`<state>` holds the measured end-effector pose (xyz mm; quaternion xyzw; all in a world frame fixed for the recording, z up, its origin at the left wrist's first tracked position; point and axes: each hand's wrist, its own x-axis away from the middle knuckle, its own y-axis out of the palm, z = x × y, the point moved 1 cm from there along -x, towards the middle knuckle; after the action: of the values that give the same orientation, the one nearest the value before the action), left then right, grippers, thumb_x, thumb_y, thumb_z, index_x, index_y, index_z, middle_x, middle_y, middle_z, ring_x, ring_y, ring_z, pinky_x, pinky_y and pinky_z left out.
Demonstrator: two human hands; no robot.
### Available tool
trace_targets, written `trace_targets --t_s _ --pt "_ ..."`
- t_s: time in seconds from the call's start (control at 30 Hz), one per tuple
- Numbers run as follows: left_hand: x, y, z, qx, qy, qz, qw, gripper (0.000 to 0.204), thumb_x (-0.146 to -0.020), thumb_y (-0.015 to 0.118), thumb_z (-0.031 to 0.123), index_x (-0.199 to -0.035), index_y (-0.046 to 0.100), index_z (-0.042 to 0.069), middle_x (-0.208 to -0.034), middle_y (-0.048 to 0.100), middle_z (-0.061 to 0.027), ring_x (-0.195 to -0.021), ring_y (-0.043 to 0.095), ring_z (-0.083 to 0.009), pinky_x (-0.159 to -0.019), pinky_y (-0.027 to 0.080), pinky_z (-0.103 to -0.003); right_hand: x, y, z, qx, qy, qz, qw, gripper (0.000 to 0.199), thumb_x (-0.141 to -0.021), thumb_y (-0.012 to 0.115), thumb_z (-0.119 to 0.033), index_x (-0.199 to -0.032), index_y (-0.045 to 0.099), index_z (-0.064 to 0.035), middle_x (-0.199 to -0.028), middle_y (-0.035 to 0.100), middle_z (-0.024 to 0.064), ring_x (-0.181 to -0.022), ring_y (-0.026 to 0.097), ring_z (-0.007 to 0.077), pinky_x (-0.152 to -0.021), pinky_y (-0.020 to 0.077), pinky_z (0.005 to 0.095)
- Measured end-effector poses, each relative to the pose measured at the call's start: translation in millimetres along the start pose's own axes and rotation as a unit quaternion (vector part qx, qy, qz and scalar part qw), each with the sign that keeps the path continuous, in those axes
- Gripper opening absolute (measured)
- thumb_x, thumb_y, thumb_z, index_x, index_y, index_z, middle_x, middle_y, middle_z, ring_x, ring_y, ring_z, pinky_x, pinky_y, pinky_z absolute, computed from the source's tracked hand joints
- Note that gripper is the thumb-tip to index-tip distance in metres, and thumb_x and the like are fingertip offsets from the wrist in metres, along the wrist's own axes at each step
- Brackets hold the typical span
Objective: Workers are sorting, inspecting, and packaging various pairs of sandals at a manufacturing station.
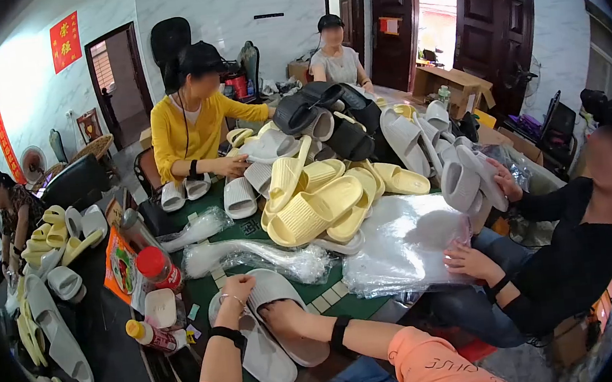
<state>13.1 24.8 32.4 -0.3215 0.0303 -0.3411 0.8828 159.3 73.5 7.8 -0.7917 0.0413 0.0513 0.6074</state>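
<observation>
A pair of light grey slippers lies side by side before me, toes pointing away: a left slipper (266, 353) and a right slipper (307, 338). My left hand (237, 289) is above the left slipper's strap with its fingers curled together; whatever they may hold is hidden. At the mouth of the right slipper, my right hand (283, 317) is bent down against the strap, gripping the slipper, with its fingertips out of sight. Just beyond lie clear plastic bags (253, 258). A large heap of yellow slippers (315, 208), grey slippers and black slippers (345, 139) rises behind them.
Flat clear bags (400, 252) are stacked at the right, under a co-worker's hand (473, 262). A red-lidded jar (159, 268), a yellow-capped bottle (149, 334) and a small tub (162, 308) stand left. More slippers (52, 311) are piled beyond. A person in yellow (193, 128) handles slippers opposite.
</observation>
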Motion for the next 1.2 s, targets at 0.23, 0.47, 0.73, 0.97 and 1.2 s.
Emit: trace_targets --t_s 0.23,0.47,0.73,0.97,1.2 --pt "-12 4 -14 -0.069 -0.019 0.035 0.997 0.029 -0.070 0.058 0.031 -0.091 0.063 0.011 -0.087 0.063 -0.0087 -0.081 0.060 -0.0237 -0.072 0.045 -0.031 -7 -10 -2 -0.003 0.033 0.006 0.999 0.017 -0.073 0.047 -0.017 -0.084 0.056 -0.0058 -0.079 0.060 0.0144 -0.072 0.059 0.0290 -0.058 0.0476 0.0393" --pt "-12 19 -18 -0.094 -0.043 0.277 0.955 0.029 -0.079 0.048 0.032 -0.094 0.060 0.010 -0.095 0.059 -0.0122 -0.087 0.056 -0.0294 -0.079 0.043 -0.038 -8 -13 -5 0.039 0.018 0.000 0.999 0.014 -0.073 0.051 -0.017 -0.083 0.054 -0.0069 -0.073 0.060 0.0123 -0.069 0.060 0.0275 -0.059 0.0474 0.0378" --pt "-4 4 -18 -0.048 -0.039 0.078 0.995 0.024 -0.075 0.054 0.029 -0.090 0.061 0.011 -0.091 0.061 -0.0103 -0.086 0.057 -0.0278 -0.075 0.045 -0.036 -6 -15 -13 0.022 0.021 0.032 0.999 0.011 -0.072 0.048 -0.011 -0.078 0.054 -0.0052 -0.072 0.059 0.0142 -0.067 0.059 0.0284 -0.058 0.0472 0.0378" --pt "-2 2 -4 -0.024 -0.084 0.096 0.992 0.031 -0.069 0.060 0.022 -0.098 0.056 0.012 -0.088 0.062 -0.0080 -0.084 0.058 -0.0252 -0.075 0.045 -0.033 -5 -17 -9 0.041 -0.009 0.087 0.995 0.010 -0.071 0.050 -0.013 -0.074 0.055 -0.0047 -0.070 0.059 0.0140 -0.064 0.058 0.0293 -0.056 0.0463 0.0385" --pt "-1 9 -29 0.215 0.040 0.164 0.962 0.023 -0.069 0.060 0.009 -0.091 0.055 0.006 -0.076 0.063 -0.0065 -0.070 0.058 -0.0160 -0.064 0.044 -0.028 -37 -73 -17 -0.124 0.088 0.266 0.952 0.013 -0.072 0.057 -0.018 -0.072 0.057 -0.0042 -0.068 0.058 0.0121 -0.069 0.057 0.0303 -0.061 0.0449 0.0369"
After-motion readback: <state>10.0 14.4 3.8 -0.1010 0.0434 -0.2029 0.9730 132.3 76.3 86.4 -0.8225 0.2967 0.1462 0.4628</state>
